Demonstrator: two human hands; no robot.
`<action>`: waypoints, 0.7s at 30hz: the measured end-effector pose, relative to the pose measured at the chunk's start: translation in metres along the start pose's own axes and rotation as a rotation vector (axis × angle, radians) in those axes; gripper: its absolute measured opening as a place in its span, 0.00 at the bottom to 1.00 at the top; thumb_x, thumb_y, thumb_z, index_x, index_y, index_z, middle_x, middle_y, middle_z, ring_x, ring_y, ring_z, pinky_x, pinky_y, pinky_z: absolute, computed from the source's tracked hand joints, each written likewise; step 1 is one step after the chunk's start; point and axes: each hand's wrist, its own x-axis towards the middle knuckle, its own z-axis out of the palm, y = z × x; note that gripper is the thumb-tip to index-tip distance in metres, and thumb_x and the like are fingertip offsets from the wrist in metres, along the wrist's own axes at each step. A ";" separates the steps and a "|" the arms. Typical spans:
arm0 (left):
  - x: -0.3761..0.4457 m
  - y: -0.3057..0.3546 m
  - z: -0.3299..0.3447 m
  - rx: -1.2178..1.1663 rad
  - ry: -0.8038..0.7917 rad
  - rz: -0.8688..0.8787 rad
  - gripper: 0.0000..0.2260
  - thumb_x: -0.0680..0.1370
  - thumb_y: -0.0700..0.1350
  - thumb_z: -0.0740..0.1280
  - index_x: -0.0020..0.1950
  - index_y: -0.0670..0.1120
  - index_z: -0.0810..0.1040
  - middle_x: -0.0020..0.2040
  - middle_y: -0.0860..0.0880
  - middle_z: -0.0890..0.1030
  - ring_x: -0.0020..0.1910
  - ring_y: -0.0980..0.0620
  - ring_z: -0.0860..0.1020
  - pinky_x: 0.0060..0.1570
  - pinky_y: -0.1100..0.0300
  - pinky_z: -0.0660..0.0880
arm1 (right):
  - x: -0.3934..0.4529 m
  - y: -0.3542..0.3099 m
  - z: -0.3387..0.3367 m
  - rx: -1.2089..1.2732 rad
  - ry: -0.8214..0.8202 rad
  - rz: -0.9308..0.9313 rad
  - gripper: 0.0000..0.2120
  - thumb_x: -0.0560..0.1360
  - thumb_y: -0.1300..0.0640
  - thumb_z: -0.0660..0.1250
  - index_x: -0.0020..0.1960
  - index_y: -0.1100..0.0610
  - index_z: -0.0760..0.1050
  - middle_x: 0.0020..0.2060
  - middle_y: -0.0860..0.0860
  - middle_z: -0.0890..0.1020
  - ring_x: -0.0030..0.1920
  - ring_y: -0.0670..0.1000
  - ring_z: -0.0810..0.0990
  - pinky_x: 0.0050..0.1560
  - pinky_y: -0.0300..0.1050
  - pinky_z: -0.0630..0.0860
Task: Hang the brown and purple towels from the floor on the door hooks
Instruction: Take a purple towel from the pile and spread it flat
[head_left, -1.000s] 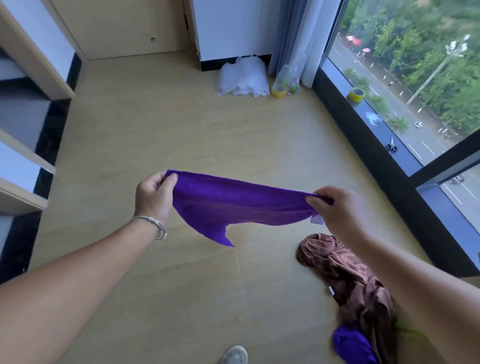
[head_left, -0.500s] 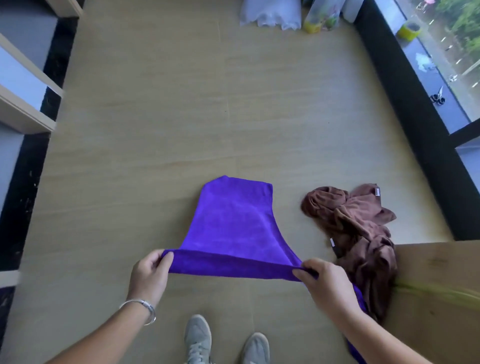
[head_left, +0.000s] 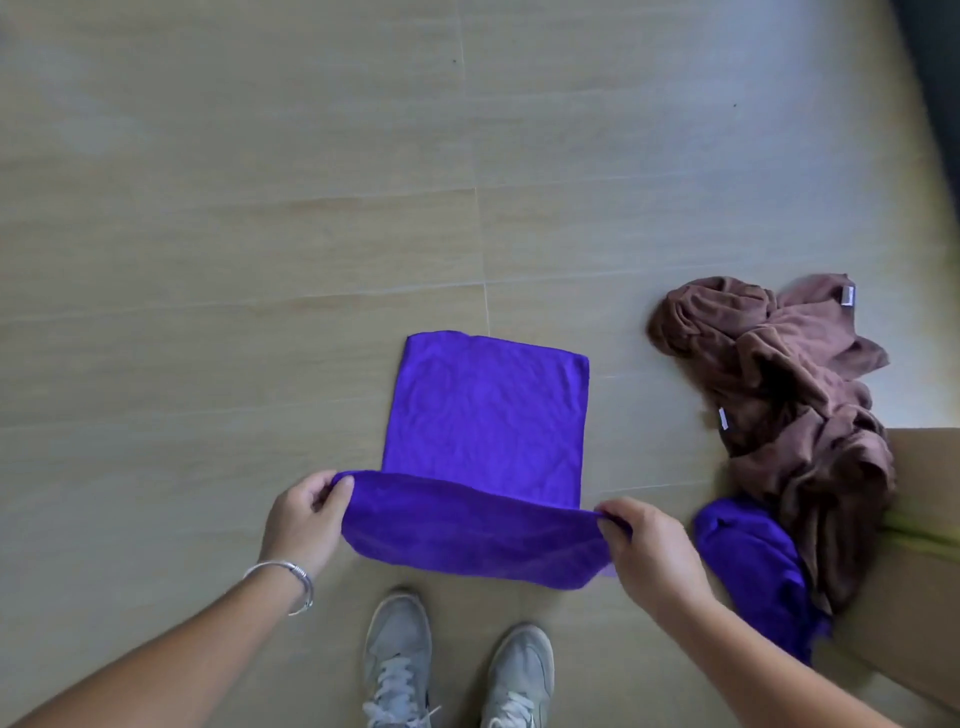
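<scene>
Hands pinching near corners of purple towel (head_left: 483, 421): L hand (head_left: 304, 525), R hand (head_left: 649, 551); far half lying flat on floor (head_left: 260, 260), brown towel (head_left: 795, 410) crumpled nearby.

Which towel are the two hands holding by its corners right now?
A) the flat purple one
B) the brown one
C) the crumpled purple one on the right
A: the left hand and right hand each pinch a near corner of the flat purple towel; the brown towel lies untouched.
</scene>
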 end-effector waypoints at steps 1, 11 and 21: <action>0.020 -0.004 0.008 0.007 0.005 0.020 0.10 0.77 0.48 0.66 0.39 0.43 0.78 0.33 0.43 0.77 0.34 0.51 0.72 0.36 0.56 0.69 | 0.018 0.001 0.008 0.017 0.021 -0.013 0.05 0.76 0.55 0.65 0.45 0.47 0.79 0.36 0.43 0.81 0.36 0.42 0.78 0.38 0.42 0.73; 0.218 0.009 0.092 -0.083 0.012 0.236 0.07 0.79 0.44 0.66 0.42 0.52 0.79 0.38 0.53 0.82 0.39 0.54 0.77 0.44 0.58 0.74 | 0.219 0.007 0.039 0.235 0.297 -0.032 0.05 0.72 0.54 0.72 0.38 0.49 0.79 0.29 0.43 0.78 0.32 0.39 0.74 0.29 0.30 0.65; 0.314 0.022 0.147 0.299 0.052 0.374 0.04 0.77 0.43 0.67 0.51 0.46 0.78 0.46 0.46 0.82 0.45 0.45 0.79 0.45 0.57 0.73 | 0.339 0.031 0.070 0.013 0.458 -0.049 0.13 0.73 0.53 0.69 0.57 0.53 0.78 0.53 0.53 0.80 0.55 0.57 0.77 0.55 0.49 0.73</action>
